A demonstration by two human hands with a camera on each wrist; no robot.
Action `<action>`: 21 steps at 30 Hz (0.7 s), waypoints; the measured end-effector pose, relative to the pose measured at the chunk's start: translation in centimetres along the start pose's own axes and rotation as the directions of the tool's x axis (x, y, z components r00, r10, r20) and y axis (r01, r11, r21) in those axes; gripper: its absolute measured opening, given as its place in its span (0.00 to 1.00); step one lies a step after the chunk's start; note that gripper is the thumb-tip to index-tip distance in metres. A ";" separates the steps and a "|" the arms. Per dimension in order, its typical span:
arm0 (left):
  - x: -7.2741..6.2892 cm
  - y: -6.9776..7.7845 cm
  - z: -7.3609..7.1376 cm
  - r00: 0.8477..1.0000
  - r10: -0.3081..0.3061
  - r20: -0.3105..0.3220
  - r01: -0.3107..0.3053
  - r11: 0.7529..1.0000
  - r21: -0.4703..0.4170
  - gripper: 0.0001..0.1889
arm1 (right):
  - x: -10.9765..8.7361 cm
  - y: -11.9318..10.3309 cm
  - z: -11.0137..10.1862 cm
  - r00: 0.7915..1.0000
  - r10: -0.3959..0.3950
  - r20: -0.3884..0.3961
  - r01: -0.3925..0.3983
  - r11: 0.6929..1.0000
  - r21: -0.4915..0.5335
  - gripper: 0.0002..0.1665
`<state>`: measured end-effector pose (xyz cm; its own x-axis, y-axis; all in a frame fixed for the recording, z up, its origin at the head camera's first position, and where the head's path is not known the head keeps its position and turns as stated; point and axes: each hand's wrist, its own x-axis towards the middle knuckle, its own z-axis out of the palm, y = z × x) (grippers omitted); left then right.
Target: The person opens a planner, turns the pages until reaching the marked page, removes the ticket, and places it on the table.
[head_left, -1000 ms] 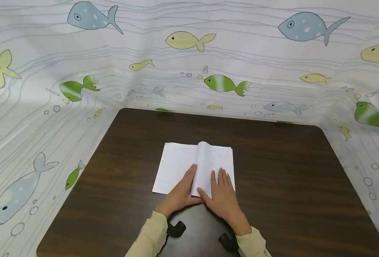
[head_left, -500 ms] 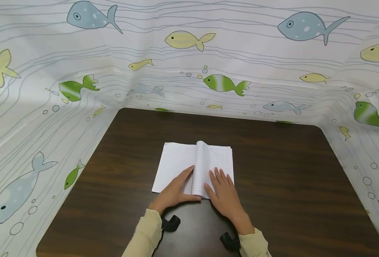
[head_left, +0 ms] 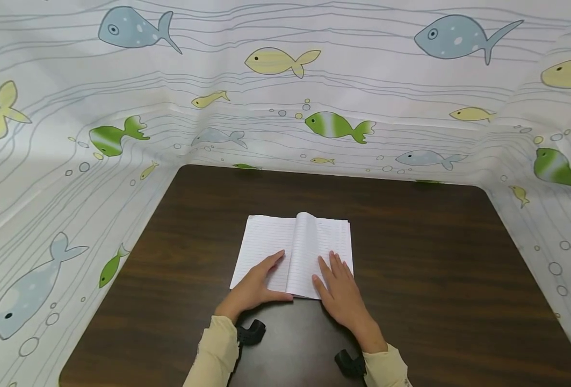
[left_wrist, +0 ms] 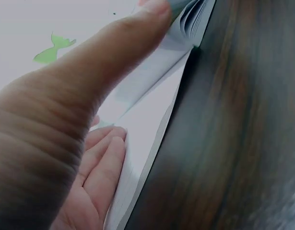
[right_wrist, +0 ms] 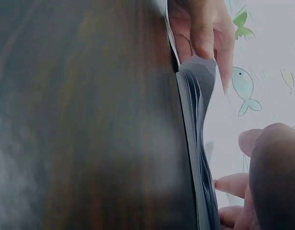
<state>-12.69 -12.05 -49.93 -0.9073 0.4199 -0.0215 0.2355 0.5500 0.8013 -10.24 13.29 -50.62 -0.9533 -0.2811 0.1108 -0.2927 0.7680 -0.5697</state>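
Note:
An open notebook [head_left: 265,239] with lined white pages lies at the middle of the table. Near its spine some pages [head_left: 305,242] bulge up in a soft curve, and their loose edges show in the right wrist view. My left hand [head_left: 251,286] rests on the left page by the lower edge, fingers extended, thumb apart and reaching along the bottom edge toward the spine. On the right page my right hand [head_left: 344,301] lies with its fingers straight and spread. In the left wrist view my left thumb [left_wrist: 123,48] crosses in front of the notebook.
The dark wooden table [head_left: 435,279] extends around the notebook on all sides. A white fish-print sheet [head_left: 387,86] surrounds its back and both sides. Black wrist mounts [head_left: 251,333] sit under both wrists, beside cream sleeves [head_left: 214,349].
My left hand has slid left, away from the bulging pages, with its thumb drawn back along the lower edge. The right hand has shifted slightly right and stays on the right page.

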 end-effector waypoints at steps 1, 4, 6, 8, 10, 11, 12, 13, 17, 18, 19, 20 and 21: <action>0.0 -0.1 -0.1 1.000 -0.003 -0.001 0.003 1.000 0.001 0.56 | 0.0 0.0 0.0 1.000 0.005 0.001 -0.005 1.000 0.007 0.35; 0.1 -0.2 -0.3 1.000 -0.004 0.001 0.004 1.000 0.010 0.55 | 0.0 0.1 -0.1 1.000 0.013 0.002 -0.013 0.999 0.029 0.34; 0.1 -0.3 -0.4 1.000 0.000 0.002 0.000 1.000 0.015 0.55 | 0.1 0.2 -0.2 1.000 0.022 0.006 -0.022 0.999 0.046 0.35; 0.0 -0.4 -0.5 1.000 0.002 -0.001 -0.002 1.000 0.027 0.54 | 0.1 0.2 -0.2 1.000 0.026 0.007 -0.026 0.998 0.060 0.36; 0.0 -0.4 -0.6 1.000 0.012 -0.013 -0.012 0.999 0.032 0.54 | 0.1 0.2 -0.3 0.999 0.042 0.016 -0.043 0.996 0.073 0.38; -0.1 -0.4 -0.6 1.000 0.022 -0.019 -0.021 1.000 0.020 0.54 | 0.1 0.2 -0.3 0.999 0.047 0.018 -0.049 0.996 0.080 0.39; -0.1 -0.4 -0.6 0.999 0.034 -0.024 -0.034 0.999 0.005 0.54 | 0.1 0.2 -0.2 0.998 0.054 0.023 -0.056 0.995 0.086 0.40; -0.2 -0.4 -0.6 0.998 0.055 -0.030 -0.055 0.998 -0.022 0.54 | 0.1 0.2 -0.2 0.998 0.060 0.028 -0.063 0.994 0.092 0.41; -0.1 -0.4 -0.4 0.976 0.199 -0.090 -0.208 0.972 -0.113 0.51 | 0.1 0.3 -0.2 0.995 0.087 0.038 -0.091 0.989 0.115 0.42; -0.1 -0.4 -0.3 0.964 0.239 -0.118 -0.252 0.961 -0.111 0.50 | 0.1 0.3 -0.2 0.995 0.091 0.039 -0.095 0.988 0.118 0.42; 0.0 -0.4 -0.3 0.950 0.274 -0.151 -0.291 0.951 -0.101 0.50 | 0.0 0.3 -0.2 0.995 0.092 0.038 -0.096 0.988 0.119 0.42; 0.0 -0.5 -0.2 0.934 0.303 -0.190 -0.323 0.943 -0.082 0.50 | 0.0 0.3 -0.2 0.995 0.093 0.037 -0.097 0.988 0.119 0.42; 0.0 -0.5 -0.1 0.918 0.324 -0.229 -0.346 0.936 -0.062 0.50 | 0.0 0.3 -0.2 0.995 0.093 0.036 -0.097 0.988 0.120 0.42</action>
<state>-12.86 -12.42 -50.28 -0.8363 0.3980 0.3770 0.5129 0.3253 0.7944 -10.35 13.65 -50.59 -0.9731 -0.2289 0.0279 -0.1879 0.7168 -0.6715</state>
